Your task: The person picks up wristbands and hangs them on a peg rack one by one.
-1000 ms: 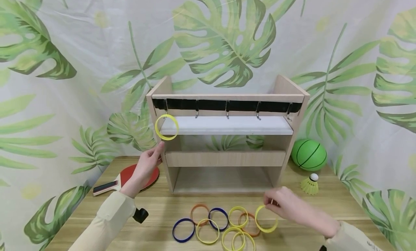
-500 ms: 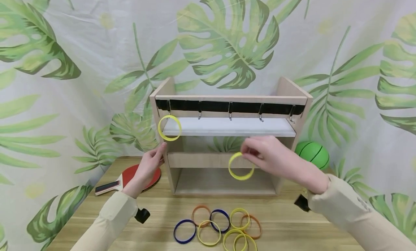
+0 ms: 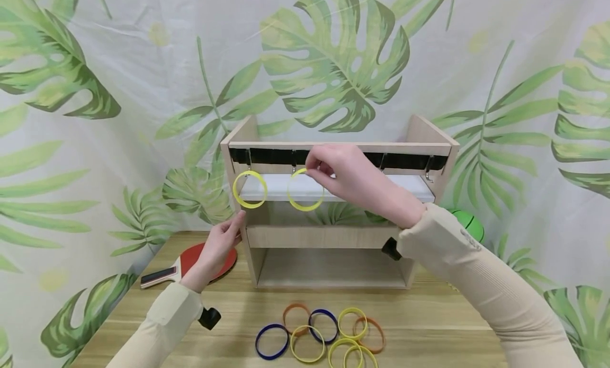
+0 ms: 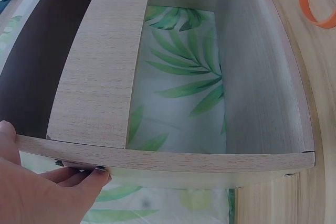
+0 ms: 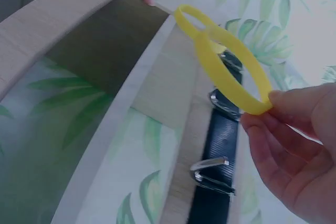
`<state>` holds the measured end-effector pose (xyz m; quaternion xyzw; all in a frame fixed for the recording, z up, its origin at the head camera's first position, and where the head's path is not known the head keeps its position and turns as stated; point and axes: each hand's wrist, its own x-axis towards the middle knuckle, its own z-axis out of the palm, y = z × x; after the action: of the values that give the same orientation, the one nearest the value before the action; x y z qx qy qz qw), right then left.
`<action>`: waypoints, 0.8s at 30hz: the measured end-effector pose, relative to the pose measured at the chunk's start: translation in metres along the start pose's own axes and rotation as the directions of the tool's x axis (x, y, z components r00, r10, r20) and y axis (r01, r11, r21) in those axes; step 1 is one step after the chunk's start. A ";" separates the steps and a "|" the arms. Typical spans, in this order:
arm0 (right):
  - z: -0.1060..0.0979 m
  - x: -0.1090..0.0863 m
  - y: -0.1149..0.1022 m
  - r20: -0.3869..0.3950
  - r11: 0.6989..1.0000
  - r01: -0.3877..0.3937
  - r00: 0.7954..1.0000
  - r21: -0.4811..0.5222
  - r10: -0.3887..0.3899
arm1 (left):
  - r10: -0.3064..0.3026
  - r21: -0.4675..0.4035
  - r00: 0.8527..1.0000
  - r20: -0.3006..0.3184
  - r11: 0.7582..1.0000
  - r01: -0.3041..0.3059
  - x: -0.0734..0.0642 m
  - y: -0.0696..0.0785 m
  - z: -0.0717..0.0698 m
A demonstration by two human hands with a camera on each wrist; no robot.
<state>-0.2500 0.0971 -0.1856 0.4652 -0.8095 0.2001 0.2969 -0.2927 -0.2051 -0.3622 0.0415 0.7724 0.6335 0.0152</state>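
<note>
My right hand (image 3: 345, 169) pinches a yellow wristband (image 5: 212, 72) between thumb and fingertips, in front of the second hook from the left. Another yellow wristband (image 3: 250, 206) hangs from the leftmost hook. The metal hooks (image 5: 210, 174) sit along a black strip (image 3: 271, 156) across the top of a small wooden shelf unit (image 3: 329, 236). Low on the left, my left hand (image 3: 219, 246) holds the unit's side panel (image 4: 173, 158), thumb at the front edge and fingers along the outer face. The hook behind my right hand is hidden.
Several blue, orange and yellow wristbands (image 3: 271, 356) lie on the wooden table (image 3: 214, 336) before the unit. A red table tennis bat (image 3: 190, 257) lies at left. A green ball (image 3: 469, 225) at right is partly behind my right sleeve (image 3: 457, 257).
My right hand has lifted a yellow wristband off the table and carried it up and left to the hooks. My left hand has stayed on the side panel.
</note>
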 end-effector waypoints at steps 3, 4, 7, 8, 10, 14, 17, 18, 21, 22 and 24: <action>0.006 0.008 0.003 -0.006 1.000 -0.030 1.000 -0.003 0.030 | 0.001 0.007 1.000 -0.003 1.000 -0.001 0.000 0.000 0.000; 0.009 0.010 0.004 -0.007 0.999 -0.034 0.999 -0.007 0.034 | 0.000 0.007 1.000 -0.004 1.000 0.000 0.000 0.000 0.000; 0.016 0.015 0.006 -0.005 0.999 -0.022 1.000 -0.039 0.022 | 0.000 0.007 1.000 -0.005 1.000 0.000 0.000 0.000 0.000; 0.018 0.016 0.006 -0.004 0.998 -0.015 1.000 -0.055 0.014 | 0.001 0.007 1.000 -0.006 1.000 -0.001 0.000 0.000 0.000; 0.022 0.017 0.006 0.001 0.996 -0.004 1.000 -0.086 0.004 | 0.002 0.005 1.000 -0.009 1.000 -0.002 0.000 -0.001 0.000; 0.029 0.015 0.006 0.017 0.991 -0.016 1.000 -0.129 0.019 | 0.003 0.006 1.000 -0.013 1.000 -0.003 0.000 -0.003 0.002; 0.031 0.014 0.006 0.029 0.989 -0.031 0.999 -0.148 0.036 | 0.006 0.001 1.000 -0.007 1.000 -0.006 0.000 -0.003 0.002; 0.031 0.014 0.006 0.032 0.987 -0.034 0.999 -0.154 0.039 | 0.007 -0.004 1.000 -0.006 1.000 -0.007 0.000 -0.003 0.002; 0.030 0.013 0.006 0.032 0.986 -0.033 0.999 -0.165 0.039 | 0.007 -0.003 1.000 0.003 1.000 -0.007 0.000 -0.002 0.001; 0.028 0.012 0.005 0.026 0.986 -0.031 0.999 -0.166 0.036 | 0.007 0.001 1.000 0.003 1.000 -0.007 0.000 -0.001 0.000; 0.025 0.009 0.003 0.003 0.987 -0.026 1.000 -0.160 0.027 | 0.007 0.009 1.000 0.002 1.000 -0.007 0.001 0.000 -0.001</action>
<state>-0.2635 0.0778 -0.1979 0.4295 -0.8299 0.1375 0.3284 -0.2936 -0.2062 -0.3617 0.0450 0.7750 0.6302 0.0139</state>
